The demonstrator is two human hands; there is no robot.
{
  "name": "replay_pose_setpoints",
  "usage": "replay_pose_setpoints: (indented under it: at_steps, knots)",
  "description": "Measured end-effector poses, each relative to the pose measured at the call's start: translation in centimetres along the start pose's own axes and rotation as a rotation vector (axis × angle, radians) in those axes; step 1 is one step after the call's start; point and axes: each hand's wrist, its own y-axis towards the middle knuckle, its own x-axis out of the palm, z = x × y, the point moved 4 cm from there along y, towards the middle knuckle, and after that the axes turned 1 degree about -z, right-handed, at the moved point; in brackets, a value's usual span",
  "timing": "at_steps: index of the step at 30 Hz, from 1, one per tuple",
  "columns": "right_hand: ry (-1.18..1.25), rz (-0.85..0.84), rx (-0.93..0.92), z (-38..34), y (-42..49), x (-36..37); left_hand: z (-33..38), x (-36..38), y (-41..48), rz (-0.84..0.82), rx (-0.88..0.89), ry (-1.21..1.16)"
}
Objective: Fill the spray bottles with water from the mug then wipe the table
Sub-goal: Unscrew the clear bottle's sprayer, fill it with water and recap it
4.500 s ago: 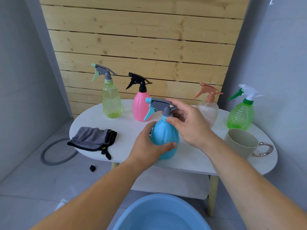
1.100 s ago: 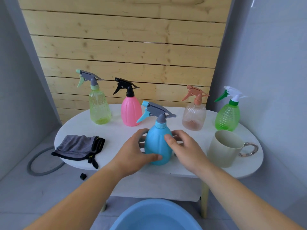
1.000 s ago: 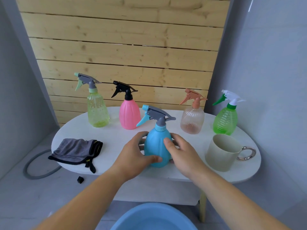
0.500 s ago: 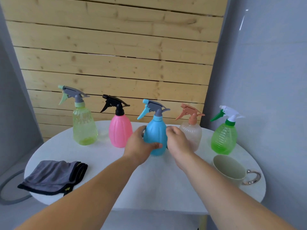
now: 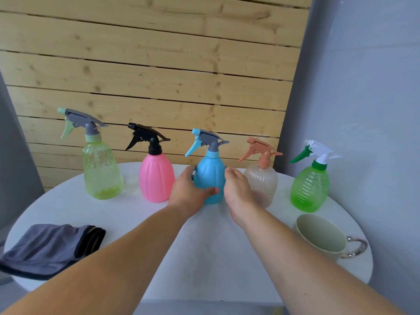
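Observation:
The blue spray bottle (image 5: pixel 210 176) stands upright in the back row on the white round table (image 5: pixel 204 251), its grey trigger head on. My left hand (image 5: pixel 189 189) wraps its left side, thumb across the front. My right hand (image 5: pixel 236 189) sits just beside its right side with fingers loosely curled, holding nothing. Also in the row are a yellow-green bottle (image 5: pixel 102 173), a pink bottle (image 5: pixel 155 178), a clear bottle with a peach head (image 5: pixel 264 178) and a green bottle (image 5: pixel 309 189). The beige mug (image 5: pixel 318 237) stands at the front right. A grey cloth (image 5: pixel 45 246) lies at the front left.
A wooden plank wall (image 5: pixel 159 64) rises right behind the bottles, with grey walls on both sides. The mug's metal handle (image 5: pixel 356 246) points right, near the table's edge.
Both hands carried the blue bottle from the table's front to the back row, between the pink and clear bottles. My right hand has come off it. The view has tilted up; the blue basin is out of sight.

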Motion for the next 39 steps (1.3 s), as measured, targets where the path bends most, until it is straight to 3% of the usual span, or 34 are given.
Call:
replay_pose_setpoints:
  at_steps: [7, 14, 20, 25, 30, 33, 39]
  knots:
    - [-0.073, -0.028, -0.05, -0.8, -0.9, -0.8, 0.2, -0.3, -0.9, -0.033, -0.063, 0.01]
    - [-0.408, 0.06, -0.309, -3.7, -3.3, -5.2, 2.4, -0.9, -4.4, 0.053, -0.023, 0.118]
    - [-0.666, 0.226, -0.561, -8.5, -2.3, -10.7, 5.4, 2.9, -5.6, -0.15, 0.084, 0.041]
    - [-0.982, 0.076, -0.464, -8.2, 1.1, -10.9, 6.1, 6.0, -5.0, -0.285, 0.049, 0.046]
    - [-0.884, 0.07, -0.467, -7.4, 1.8, -10.8, 5.7, 7.2, -4.9, -0.314, 0.019, 0.064]
    - [-0.694, 0.04, -0.386, -7.1, 1.7, -11.5, 5.6, 7.0, -5.3, -0.302, 0.018, 0.033]
    - [-0.476, -0.04, -0.395, -7.7, -2.1, -11.8, 6.8, 4.9, -8.0, -0.233, 0.119, 0.073]
